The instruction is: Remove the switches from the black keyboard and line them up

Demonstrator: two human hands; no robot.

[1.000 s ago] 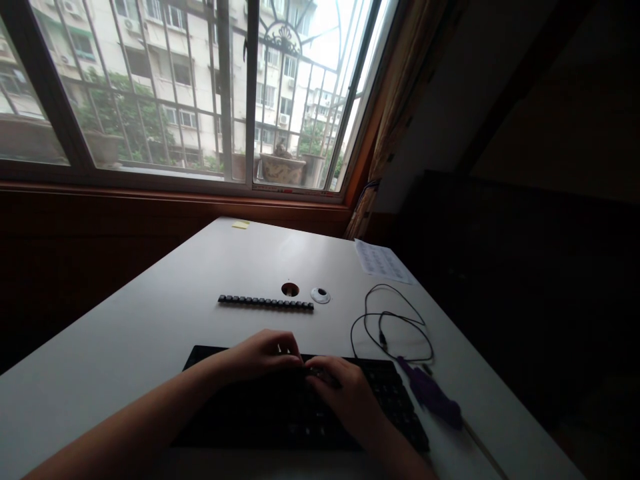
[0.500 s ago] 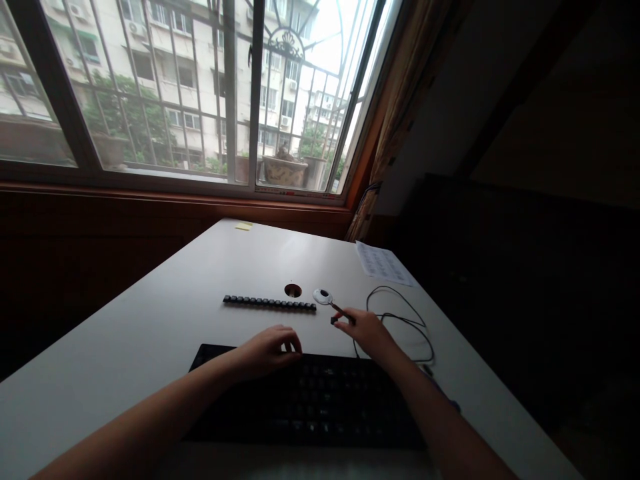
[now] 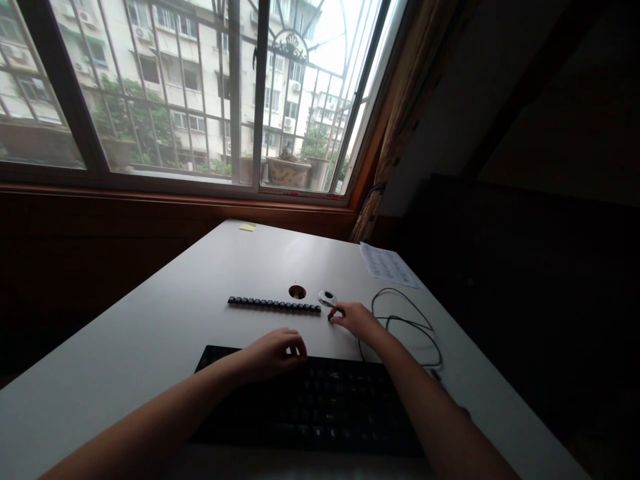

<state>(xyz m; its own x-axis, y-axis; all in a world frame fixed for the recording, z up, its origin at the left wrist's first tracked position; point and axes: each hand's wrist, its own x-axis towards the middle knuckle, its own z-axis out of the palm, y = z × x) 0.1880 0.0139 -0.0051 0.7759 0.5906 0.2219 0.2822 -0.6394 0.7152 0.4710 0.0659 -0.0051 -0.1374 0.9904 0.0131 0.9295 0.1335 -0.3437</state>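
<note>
My left hand (image 3: 280,350) rests on the back edge of the black keyboard (image 3: 325,407), its fingers loosely bent with a gap between them. Beyond the keyboard, my right hand (image 3: 355,320) pinches a small black keycap (image 3: 330,317) low over the table. A thin dark tool (image 3: 340,309) also lies in those fingers. Its far end reaches the white round piece with a dark centre (image 3: 327,297), and its kind is hard to make out. Left of the keycap runs a straight row of several black keycaps (image 3: 274,305), with a small space between. Most of the keyboard's left part is behind my left arm.
Behind the keycap row is a round hole (image 3: 297,292) in the white table (image 3: 165,313). A black cable (image 3: 435,343) loops at the right. Printed paper (image 3: 390,265) lies by the far right edge, yellow notes (image 3: 248,227) at the far corner. A barred window stands beyond.
My right hand has moved slightly forward and lower, bringing the pinched keycap nearer the row's right end. My left hand stays on the keyboard. The whole view has shifted a little.
</note>
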